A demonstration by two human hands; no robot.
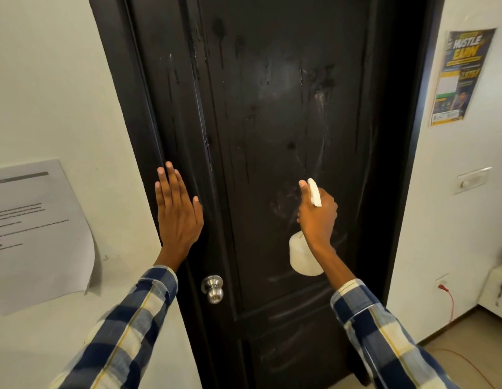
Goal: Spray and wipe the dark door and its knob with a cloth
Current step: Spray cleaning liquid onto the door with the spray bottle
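Now: one door (272, 122), one knob (213, 289) | left hand (178, 211) flat on door | right hand (317, 217) grips one spray bottle (301, 256) | two wall papers: poster (460, 77) right, sheet (33, 234) left.

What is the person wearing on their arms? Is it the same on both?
Yes. Both arms have long checked sleeves, the left sleeve and the right sleeve, in dark blue, pale blue and cream squares with thin yellow lines. The left hand and right hand are bare.

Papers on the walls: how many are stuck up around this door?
2. A grey printed sheet hangs on the wall left of the dark door, its lower corner curling. A colourful poster hangs on the wall to the right. More may lie out of view.
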